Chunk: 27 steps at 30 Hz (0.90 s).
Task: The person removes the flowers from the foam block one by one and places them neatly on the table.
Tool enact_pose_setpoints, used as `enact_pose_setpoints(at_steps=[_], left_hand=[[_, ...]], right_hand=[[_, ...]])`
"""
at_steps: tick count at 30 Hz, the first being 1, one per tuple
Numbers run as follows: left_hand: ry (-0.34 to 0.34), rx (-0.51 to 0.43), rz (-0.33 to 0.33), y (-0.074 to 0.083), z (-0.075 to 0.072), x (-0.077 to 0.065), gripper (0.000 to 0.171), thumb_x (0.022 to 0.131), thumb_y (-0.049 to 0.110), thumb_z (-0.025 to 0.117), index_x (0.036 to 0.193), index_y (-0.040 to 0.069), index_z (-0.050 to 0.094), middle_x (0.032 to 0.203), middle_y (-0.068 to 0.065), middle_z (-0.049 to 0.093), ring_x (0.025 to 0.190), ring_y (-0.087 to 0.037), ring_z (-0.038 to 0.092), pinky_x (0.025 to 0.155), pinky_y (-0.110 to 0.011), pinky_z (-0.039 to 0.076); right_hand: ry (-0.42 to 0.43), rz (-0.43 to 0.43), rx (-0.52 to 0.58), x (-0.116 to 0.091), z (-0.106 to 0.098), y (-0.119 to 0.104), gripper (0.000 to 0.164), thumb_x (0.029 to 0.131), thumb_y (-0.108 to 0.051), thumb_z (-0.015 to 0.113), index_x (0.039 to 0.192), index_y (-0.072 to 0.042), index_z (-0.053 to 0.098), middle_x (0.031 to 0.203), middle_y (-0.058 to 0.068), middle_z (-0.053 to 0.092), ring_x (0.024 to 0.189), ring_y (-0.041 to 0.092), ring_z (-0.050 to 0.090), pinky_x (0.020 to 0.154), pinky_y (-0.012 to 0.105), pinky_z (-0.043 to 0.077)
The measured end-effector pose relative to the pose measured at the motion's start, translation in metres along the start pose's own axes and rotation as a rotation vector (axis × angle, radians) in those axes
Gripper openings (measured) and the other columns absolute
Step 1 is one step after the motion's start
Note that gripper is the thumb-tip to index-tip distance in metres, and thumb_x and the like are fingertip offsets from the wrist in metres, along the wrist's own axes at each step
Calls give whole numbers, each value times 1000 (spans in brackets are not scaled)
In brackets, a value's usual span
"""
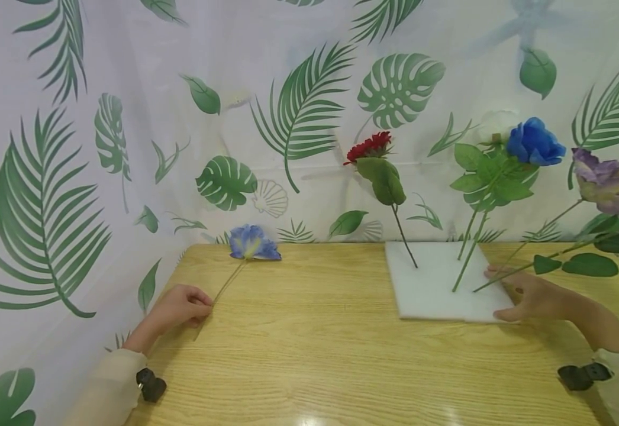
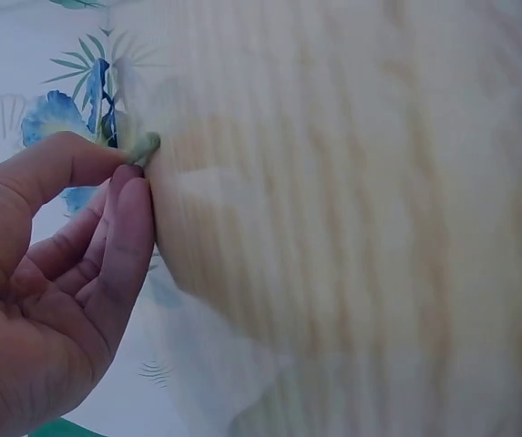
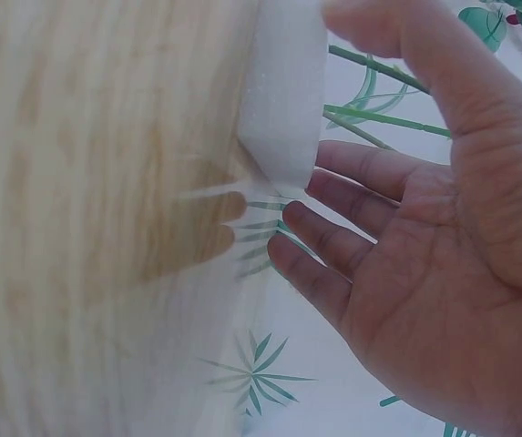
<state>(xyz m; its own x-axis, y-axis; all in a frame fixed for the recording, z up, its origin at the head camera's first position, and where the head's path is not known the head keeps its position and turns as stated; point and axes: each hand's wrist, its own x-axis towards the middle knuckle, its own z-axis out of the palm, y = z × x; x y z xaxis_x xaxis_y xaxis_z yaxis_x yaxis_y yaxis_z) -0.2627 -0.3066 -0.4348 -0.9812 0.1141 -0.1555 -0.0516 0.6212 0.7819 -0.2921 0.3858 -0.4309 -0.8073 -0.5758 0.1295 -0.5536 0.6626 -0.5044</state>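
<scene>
Thin stem (image 1: 229, 280) pinched by left hand (image 1: 183, 305), ruffled blue bloom (image 1: 253, 242) beyond; flat white slab (image 1: 431, 297) touched by right hand (image 1: 546, 297), fingers (image 3: 311, 275) extended.

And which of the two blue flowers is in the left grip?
The paler blue flower, its stem pinched by the left grip; the deeper blue flower stands in the white board.

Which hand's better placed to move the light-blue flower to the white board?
Left, likely: the left hand pinches the light-blue flower by its stem. The right hand is at the right edge of the white board, far from that flower.
</scene>
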Motion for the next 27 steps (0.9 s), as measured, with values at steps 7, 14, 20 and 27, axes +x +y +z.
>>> enact_pose_setpoints(at_steps=[7, 14, 20, 27], left_hand=[[-50, 12, 36, -3, 1, 0, 21, 79, 7, 68, 96, -4, 62, 75, -9, 65, 60, -17, 62, 55, -33, 55], [-67, 13, 39, 0, 3, -2, 21, 78, 3, 67, 95, -5, 58, 70, -10, 64, 56, -18, 60, 53, -32, 52], [-59, 3, 19, 3, 5, 0, 21, 79, 4, 66, 96, -5, 58, 72, -11, 65, 57, -18, 61, 54, -33, 54], [-64, -20, 33, 1, 2, 0, 26, 82, 8, 67, 103, -6, 56, 78, -13, 66, 62, -20, 63, 54, -35, 55]], right_hand=[[2, -3, 12, 0, 0, -1, 75, 74, -16, 79, 136, 6, 43, 129, -47, 16, 114, -32, 11, 83, -1, 27], [6, -4, 5, 0, 1, 2, 75, 73, -16, 80, 135, 7, 43, 128, -47, 16, 114, -31, 12, 84, -1, 27], [7, -10, -5, -1, 1, 5, 75, 73, -18, 80, 135, 6, 44, 129, -47, 15, 114, -30, 12, 84, 2, 32], [-3, 20, -25, 0, -1, 3, 76, 74, -23, 79, 136, 4, 44, 138, -31, 24, 116, -28, 14, 85, 6, 37]])
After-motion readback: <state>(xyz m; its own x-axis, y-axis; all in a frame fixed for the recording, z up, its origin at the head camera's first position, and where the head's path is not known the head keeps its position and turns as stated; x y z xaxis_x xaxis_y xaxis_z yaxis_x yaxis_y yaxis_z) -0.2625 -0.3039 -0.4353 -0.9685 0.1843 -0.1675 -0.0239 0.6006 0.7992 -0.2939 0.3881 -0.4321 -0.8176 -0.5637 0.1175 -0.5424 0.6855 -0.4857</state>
